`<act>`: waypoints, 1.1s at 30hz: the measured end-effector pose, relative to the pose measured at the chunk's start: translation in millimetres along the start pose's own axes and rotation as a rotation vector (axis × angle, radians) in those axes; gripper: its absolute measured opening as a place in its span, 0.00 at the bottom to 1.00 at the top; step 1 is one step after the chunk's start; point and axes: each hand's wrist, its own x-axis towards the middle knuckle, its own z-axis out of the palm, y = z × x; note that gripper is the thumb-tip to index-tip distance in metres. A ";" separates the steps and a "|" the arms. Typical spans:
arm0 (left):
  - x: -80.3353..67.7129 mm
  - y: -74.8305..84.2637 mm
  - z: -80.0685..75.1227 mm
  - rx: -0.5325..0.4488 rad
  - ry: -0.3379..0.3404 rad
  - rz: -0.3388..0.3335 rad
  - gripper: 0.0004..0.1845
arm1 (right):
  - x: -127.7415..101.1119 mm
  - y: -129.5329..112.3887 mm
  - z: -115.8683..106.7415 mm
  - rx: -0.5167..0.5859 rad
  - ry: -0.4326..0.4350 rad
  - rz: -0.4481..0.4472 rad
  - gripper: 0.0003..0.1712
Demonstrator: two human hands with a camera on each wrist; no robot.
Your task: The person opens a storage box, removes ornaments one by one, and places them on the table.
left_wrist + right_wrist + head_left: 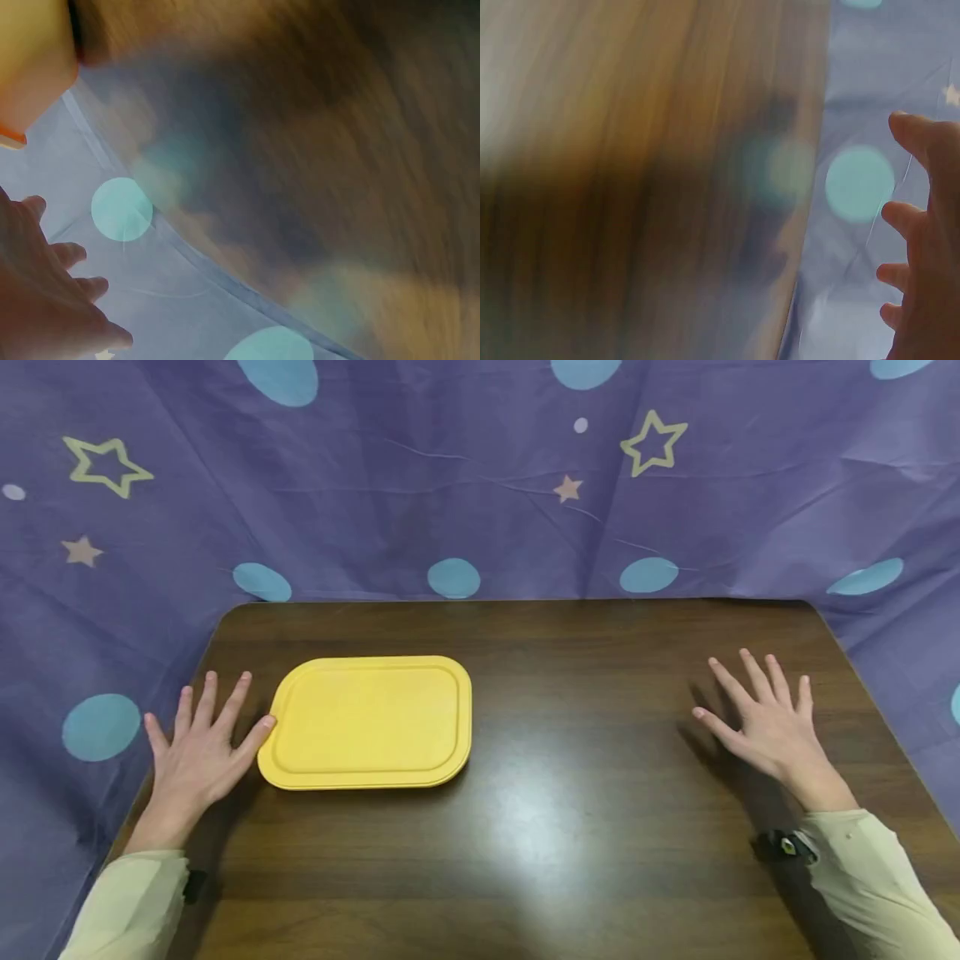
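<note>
A yellow rectangular container (pixel 367 722) with rounded corners and a raised rim sits on the left half of the brown table. Its side, a yellow-orange wall (pixel 34 56), fills the upper left corner of the left wrist view. My left hand (pixel 197 764) is spread beside it, palm down; the thumb tip overlaps the container's left edge in the head view, and I cannot tell whether they touch. Far to the right, my right hand (pixel 776 731) has its fingers spread and holds nothing. Shadows lie on the table beside both hands.
The wooden table (pixel 592 693) has rounded far corners and a bright reflection near its middle. A purple curtain (pixel 360 510) with stars and blue dots hangs behind and along both sides. Dark straps (pixel 783 846) show at the wrists.
</note>
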 end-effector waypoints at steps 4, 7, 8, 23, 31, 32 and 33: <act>1.7 0.4 3.1 -0.073 -0.009 0.045 0.39 | 8.4 -29.0 10.2 0.048 0.027 -0.067 0.43; 3.3 2.2 5.3 -0.179 -0.009 0.084 0.37 | 16.1 -51.8 17.8 0.068 0.039 -0.119 0.42; 3.7 3.2 5.7 -0.226 -0.011 0.098 0.36 | 18.9 -59.1 20.3 0.075 0.043 -0.137 0.42; 3.5 18.5 13.6 -0.604 -0.054 0.087 0.30 | 41.4 -166.2 47.1 0.345 -0.079 -0.399 0.37; 6.5 21.7 18.7 -0.677 -0.034 0.131 0.28 | 43.4 -217.9 55.3 0.529 -0.139 -0.436 0.41; 7.0 22.2 19.2 -0.680 -0.034 0.130 0.28 | 43.0 -221.7 56.2 0.545 -0.139 -0.435 0.43; 7.5 22.9 19.7 -0.679 -0.030 0.128 0.28 | 42.6 -224.5 57.3 0.564 -0.134 -0.434 0.44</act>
